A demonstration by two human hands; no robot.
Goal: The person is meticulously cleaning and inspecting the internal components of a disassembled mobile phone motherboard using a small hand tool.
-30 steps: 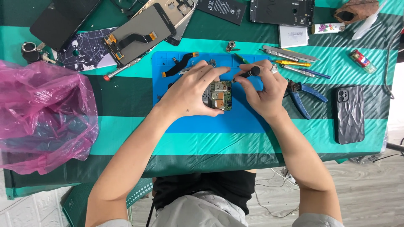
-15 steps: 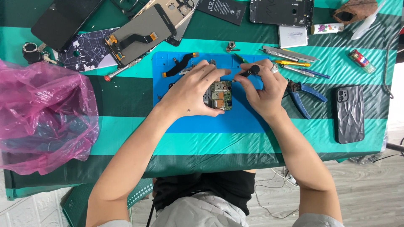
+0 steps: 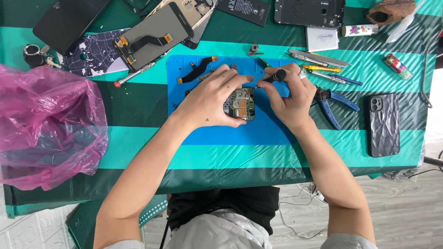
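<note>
while both arms reach up from the bottom and bend in toward each other, the two hands meet over the blue mat point(image 3: 277, 131) on the striped table point(image 3: 138, 147). the left hand point(image 3: 210, 99) lies palm down with its fingers curled round the left side of a small green board point(image 3: 243, 103) — it grips the board and pins it to the mat. the board sits in the middle of the mat, right between the two hands, partly hidden by the fingers.

the right hand point(image 3: 290, 99) is bent at the wrist and pinches a black screwdriver point(image 3: 272, 77) between thumb and fingers. the tool slants down to the left, and its tip is at the top right corner of the board. there is a ring on one finger.

blue pliers point(image 3: 330, 103) lie just beside the right hand, half on the mat. a black case point(image 3: 384, 124) lies well apart on the right. a pink bag point(image 3: 46, 124) sits far left. a phone screen point(image 3: 152, 34) lies face down above the mat — a black cable point(image 3: 196, 71) rests on the mat's top left.
</note>
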